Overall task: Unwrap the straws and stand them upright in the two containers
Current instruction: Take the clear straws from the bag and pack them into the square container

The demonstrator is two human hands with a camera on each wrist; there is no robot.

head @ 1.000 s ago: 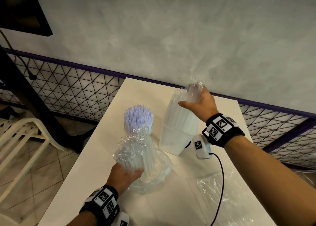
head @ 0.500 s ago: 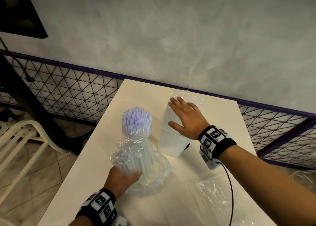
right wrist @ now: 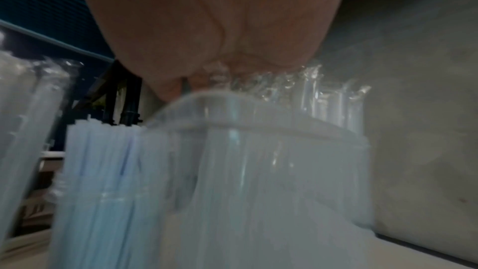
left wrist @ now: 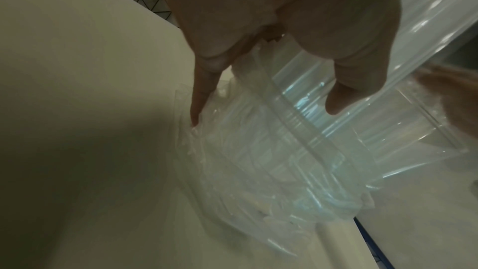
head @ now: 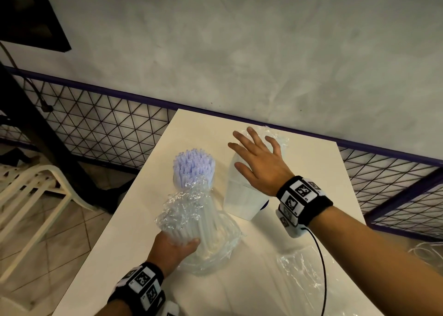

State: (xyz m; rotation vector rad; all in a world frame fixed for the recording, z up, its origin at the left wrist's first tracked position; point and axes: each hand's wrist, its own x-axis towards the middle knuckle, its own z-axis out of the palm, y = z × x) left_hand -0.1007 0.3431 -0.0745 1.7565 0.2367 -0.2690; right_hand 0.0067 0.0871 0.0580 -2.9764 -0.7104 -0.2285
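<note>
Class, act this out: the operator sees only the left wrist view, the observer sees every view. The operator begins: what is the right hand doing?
Observer: The right hand is open, fingers spread, over the straws in the white container.
Operator: Are those unwrapped?
Observer: No. The right wrist view shows crinkled clear film on their tips.
Operator: And the top of my bundle?
Observer: Bare. Its wrap is bunched below the lilac tips.
</note>
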